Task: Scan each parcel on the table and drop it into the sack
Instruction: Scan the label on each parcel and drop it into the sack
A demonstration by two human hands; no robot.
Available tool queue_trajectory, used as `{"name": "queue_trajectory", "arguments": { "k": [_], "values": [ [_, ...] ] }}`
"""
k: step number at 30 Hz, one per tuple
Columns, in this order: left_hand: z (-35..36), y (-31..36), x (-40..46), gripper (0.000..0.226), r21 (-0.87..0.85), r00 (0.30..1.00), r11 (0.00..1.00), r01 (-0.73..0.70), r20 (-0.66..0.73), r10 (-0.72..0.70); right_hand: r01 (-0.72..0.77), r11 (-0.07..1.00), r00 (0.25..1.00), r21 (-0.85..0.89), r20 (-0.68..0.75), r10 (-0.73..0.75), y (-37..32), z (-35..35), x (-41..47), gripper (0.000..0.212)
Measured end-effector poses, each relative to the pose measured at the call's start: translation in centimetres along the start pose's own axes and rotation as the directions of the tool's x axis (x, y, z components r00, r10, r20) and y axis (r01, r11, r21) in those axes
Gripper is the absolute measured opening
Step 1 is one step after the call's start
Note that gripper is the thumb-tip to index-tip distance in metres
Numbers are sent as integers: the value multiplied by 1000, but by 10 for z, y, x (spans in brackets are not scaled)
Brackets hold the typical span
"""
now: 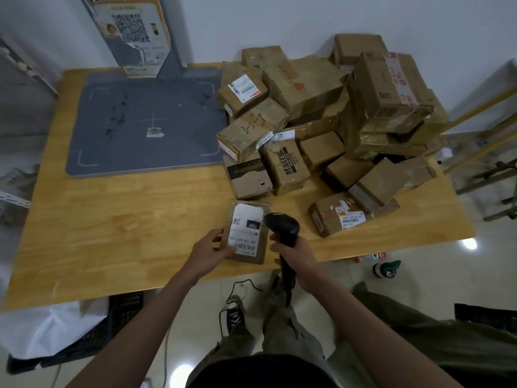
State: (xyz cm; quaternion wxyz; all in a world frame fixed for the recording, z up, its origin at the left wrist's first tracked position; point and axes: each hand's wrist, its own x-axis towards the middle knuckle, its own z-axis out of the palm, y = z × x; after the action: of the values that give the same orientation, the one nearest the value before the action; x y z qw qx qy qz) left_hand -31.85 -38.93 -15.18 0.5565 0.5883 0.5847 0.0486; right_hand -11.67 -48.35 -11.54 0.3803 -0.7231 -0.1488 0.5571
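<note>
your left hand (208, 254) grips a flat brown labelled parcel (246, 233), covering its near corner. your right hand (293, 254) has its grip clenched round a black handheld scanner (282, 228), hiding the handle.

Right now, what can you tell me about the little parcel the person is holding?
The small parcel is a flat brown cardboard packet with a white shipping label on top that shows a QR code, barcodes and "15H" in a black box. It lies near the front edge of the wooden table, apart from the big pile of boxes. The left hand grips its near left corner, thumb on the label. The right hand holds a black barcode scanner with its head just beside the parcel's right edge.
</note>
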Motion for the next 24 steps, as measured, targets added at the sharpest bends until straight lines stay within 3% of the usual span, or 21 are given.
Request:
{"name": "queue_trajectory", "arguments": {
  "k": [11,16,20,24],
  "values": [
    [0,-7,9,51,49,998,998,-30,-53,33,41,988,997,-148,72,-30,-7,-4,4,22],
    [3,-7,12,52,117,993,990,-75,-80,85,99,931,995,-351,66,-81,-17,-11,3,19],
    [0,-11,13,57,160,997,985,-59,-36,66,262,684,965,-681,175,-195,-37,-11,3,17],
    [4,-4,5,78,270,989,962,-50,-122,86,374,426,925,-824,300,-233,-59,-9,1,22]
  ]
}}
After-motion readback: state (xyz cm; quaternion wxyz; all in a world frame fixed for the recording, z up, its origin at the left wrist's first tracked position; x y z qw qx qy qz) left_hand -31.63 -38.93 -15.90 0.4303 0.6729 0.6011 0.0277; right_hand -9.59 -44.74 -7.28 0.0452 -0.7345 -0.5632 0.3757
